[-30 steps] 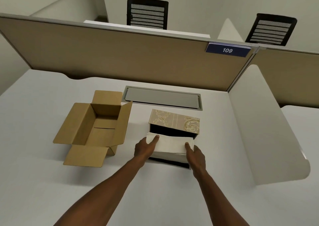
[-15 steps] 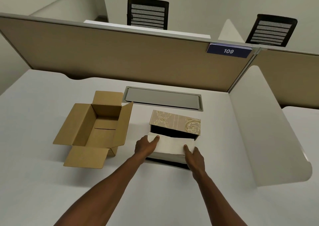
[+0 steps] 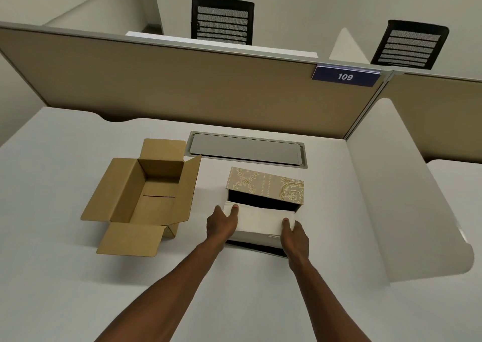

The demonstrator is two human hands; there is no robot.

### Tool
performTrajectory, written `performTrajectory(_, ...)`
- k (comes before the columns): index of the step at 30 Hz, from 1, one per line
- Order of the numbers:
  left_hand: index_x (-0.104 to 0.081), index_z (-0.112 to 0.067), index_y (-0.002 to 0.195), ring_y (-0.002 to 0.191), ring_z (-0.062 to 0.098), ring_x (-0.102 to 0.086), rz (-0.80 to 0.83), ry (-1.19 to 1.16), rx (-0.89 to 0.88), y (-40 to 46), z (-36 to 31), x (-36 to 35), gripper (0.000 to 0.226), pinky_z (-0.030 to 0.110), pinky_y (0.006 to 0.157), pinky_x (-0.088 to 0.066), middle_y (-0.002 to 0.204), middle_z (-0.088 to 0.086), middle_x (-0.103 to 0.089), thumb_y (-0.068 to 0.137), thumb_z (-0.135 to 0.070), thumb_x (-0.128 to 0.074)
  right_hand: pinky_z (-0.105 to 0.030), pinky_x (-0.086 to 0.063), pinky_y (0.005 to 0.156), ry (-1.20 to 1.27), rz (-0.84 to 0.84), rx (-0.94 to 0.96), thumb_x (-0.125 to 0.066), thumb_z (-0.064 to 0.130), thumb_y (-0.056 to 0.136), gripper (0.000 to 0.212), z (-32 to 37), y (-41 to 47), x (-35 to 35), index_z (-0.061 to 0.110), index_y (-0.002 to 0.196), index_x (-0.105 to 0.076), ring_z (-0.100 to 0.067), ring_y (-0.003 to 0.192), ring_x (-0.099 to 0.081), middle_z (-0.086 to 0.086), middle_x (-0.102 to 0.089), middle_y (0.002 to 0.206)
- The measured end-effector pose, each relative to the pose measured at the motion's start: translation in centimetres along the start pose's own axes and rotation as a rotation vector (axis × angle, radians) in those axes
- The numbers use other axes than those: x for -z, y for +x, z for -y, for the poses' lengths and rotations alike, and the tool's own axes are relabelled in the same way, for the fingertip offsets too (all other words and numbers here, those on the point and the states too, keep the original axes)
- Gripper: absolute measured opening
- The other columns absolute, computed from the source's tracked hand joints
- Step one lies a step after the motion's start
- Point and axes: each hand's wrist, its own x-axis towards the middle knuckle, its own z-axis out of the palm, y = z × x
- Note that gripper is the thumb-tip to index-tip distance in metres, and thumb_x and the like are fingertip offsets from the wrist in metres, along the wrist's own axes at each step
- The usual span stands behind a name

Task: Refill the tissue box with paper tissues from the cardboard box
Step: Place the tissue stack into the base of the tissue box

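A beige tissue box (image 3: pixel 266 185) with gold ornament lies on the white desk, its dark open side facing me. A white stack of paper tissues (image 3: pixel 259 220) sits partly inside that opening. My left hand (image 3: pixel 221 223) grips the stack's left end and my right hand (image 3: pixel 293 233) grips its right end, thumbs on top. The brown cardboard box (image 3: pixel 146 198) stands open to the left of the tissue box; its inside shows only bare cardboard.
A grey cable hatch (image 3: pixel 247 150) is set in the desk behind both boxes. A tan partition (image 3: pixel 182 86) with a "109" sign (image 3: pixel 345 76) closes the back. A white side panel (image 3: pixel 399 193) rises at the right. Two black chairs stand beyond.
The tissue stack has slid slightly deeper into the tissue box with both hands still on it. The cardboard box has not moved.
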Motion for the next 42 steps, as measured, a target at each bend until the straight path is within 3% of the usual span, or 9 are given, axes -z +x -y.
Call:
performTrajectory(4, -0.044, -0.011, 0.145, 0.129, 0.031, -0.052, 0.032, -0.029, 0.025, -0.3, 0.3, -0.5, 0.073, 0.045, 0.107, -0.047, 0.144, 0.012, -0.053, 0.092, -0.060, -0.051, -0.042, -0.044, 0.105, 0.007, -0.011, -0.017, -0.038, 0.046, 0.106, 0.056, 0.0, 0.0, -0.2, 0.007, 0.146, -0.049, -0.035, 0.131, -0.054, -0.016, -0.057, 0.144)
performTrajectory(12, -0.030, -0.019, 0.155, 0.141, 0.031, -0.041, 0.107, 0.104, -0.063, 0.5, 0.3, 0.8, 0.072, 0.042, 0.111, -0.042, 0.158, 0.008, -0.039, 0.097, -0.059, -0.044, -0.042, -0.041, 0.110, 0.040, -0.034, 0.024, -0.035, 0.043, 0.108, 0.055, -0.4, -0.5, 0.1, 0.009, 0.151, -0.044, -0.034, 0.135, -0.050, -0.014, -0.053, 0.150)
performTrajectory(21, -0.033, -0.015, 0.153, 0.141, 0.032, -0.042, 0.093, 0.296, -0.107, 1.2, 0.3, 1.4, 0.071, 0.044, 0.114, -0.039, 0.157, 0.010, -0.041, 0.098, -0.060, -0.037, -0.038, -0.041, 0.107, 0.082, -0.005, 0.093, -0.032, 0.038, 0.110, 0.049, -0.4, -0.7, 0.3, 0.013, 0.149, -0.047, -0.032, 0.131, -0.054, -0.012, -0.057, 0.145)
performTrajectory(25, -0.031, -0.015, 0.154, 0.143, 0.033, -0.039, -0.063, 0.217, -0.116, 0.0, 0.0, 1.2, 0.073, 0.046, 0.112, -0.039, 0.158, 0.011, -0.039, 0.097, -0.059, -0.042, -0.044, -0.037, 0.116, 0.001, -0.098, 0.083, -0.041, 0.045, 0.106, 0.061, -0.6, -0.9, 0.6, 0.010, 0.156, -0.037, -0.034, 0.142, -0.046, -0.015, -0.048, 0.155)
performTrajectory(27, -0.033, -0.017, 0.153, 0.141, 0.030, -0.043, -0.237, 0.214, -0.244, -1.5, 0.4, 0.6, 0.071, 0.045, 0.108, -0.044, 0.156, 0.009, -0.042, 0.096, -0.057, -0.045, -0.044, -0.041, 0.112, -0.065, -0.294, 0.219, -0.051, 0.040, 0.103, 0.055, -0.7, -2.0, 0.6, 0.010, 0.150, -0.045, -0.033, 0.135, -0.051, -0.015, -0.055, 0.147)
performTrajectory(30, -0.041, -0.018, 0.148, 0.137, 0.023, -0.045, -0.366, 0.223, -0.685, -3.9, 2.0, -1.1, 0.062, 0.036, 0.104, -0.050, 0.152, 0.007, -0.045, 0.095, -0.047, -0.051, -0.039, -0.046, 0.102, -0.192, -0.451, 0.587, -0.057, 0.026, 0.098, 0.039, -1.0, -3.3, -0.5, 0.011, 0.134, -0.059, -0.027, 0.120, -0.056, -0.010, -0.062, 0.129)
performTrajectory(34, -0.030, -0.017, 0.156, 0.154, 0.027, -0.017, -0.137, 0.539, -1.024, -3.4, 2.5, -3.2, 0.061, 0.046, 0.124, -0.021, 0.165, 0.003, -0.017, 0.100, -0.042, -0.042, -0.048, -0.037, 0.118, -0.535, -0.182, 0.910, -0.038, 0.024, 0.099, 0.052, -0.6, -3.0, -2.3, 0.006, 0.146, -0.054, -0.035, 0.146, -0.043, -0.014, -0.051, 0.153)
performTrajectory(37, -0.008, -0.024, 0.160, 0.155, 0.027, 0.007, -0.091, 0.861, -0.961, -1.5, 2.9, -2.5, 0.067, 0.050, 0.125, 0.001, 0.166, 0.001, 0.007, 0.101, -0.052, -0.025, -0.048, -0.009, 0.128, -0.739, -0.018, 0.871, -0.027, 0.032, 0.107, 0.055, -1.2, -1.6, -2.4, 0.019, 0.160, -0.030, -0.027, 0.159, -0.008, -0.002, -0.011, 0.168)
performTrajectory(42, -0.001, -0.036, 0.159, 0.155, 0.030, 0.007, -0.017, 0.904, -0.886, 0.3, 3.6, -0.9, 0.075, 0.051, 0.125, 0.002, 0.168, 0.006, 0.008, 0.095, -0.068, -0.023, -0.052, -0.007, 0.127, -0.772, -0.088, 0.706, -0.021, 0.057, 0.104, 0.067, -3.0, -0.9, -1.9, 0.026, 0.163, -0.018, -0.024, 0.159, 0.001, -0.004, -0.008, 0.172)
